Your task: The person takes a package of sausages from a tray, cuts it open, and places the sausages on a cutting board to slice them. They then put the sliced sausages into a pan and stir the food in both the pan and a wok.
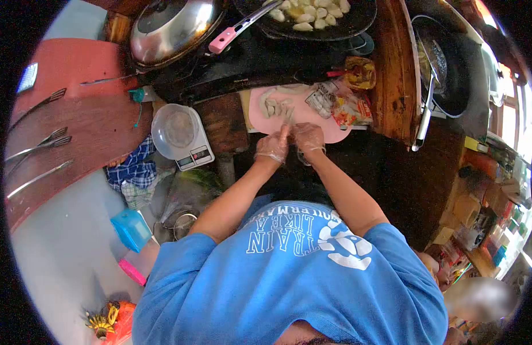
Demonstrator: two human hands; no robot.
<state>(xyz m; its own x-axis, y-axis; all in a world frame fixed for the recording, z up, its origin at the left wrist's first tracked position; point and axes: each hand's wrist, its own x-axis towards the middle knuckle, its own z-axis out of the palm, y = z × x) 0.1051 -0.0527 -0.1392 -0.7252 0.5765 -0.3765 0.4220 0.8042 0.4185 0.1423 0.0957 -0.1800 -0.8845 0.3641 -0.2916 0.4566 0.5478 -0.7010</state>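
Both of my hands wear clear plastic gloves and meet at the near edge of a pink cutting board (pixel 329 133). My left hand (pixel 271 145) has its fingers drawn together, one pointing toward several pale strips (pixel 273 107) of food on the board. Close beside it, my right hand (pixel 308 138) is curled closed. Something thin and pale shows between the fingertips, too small to name. Right of the strips, printed plastic packets (pixel 351 109) lie on the board.
Beyond the board is a black stove, with a pan (pixel 271 26) of whitish pieces, a pink-handled utensil (pixel 223 40) and a lidded pan (pixel 173 29). A kitchen scale (pixel 196 156) bearing a clear bowl (pixel 175 129) stands left. A wooden panel (pixel 395 75) rises right.
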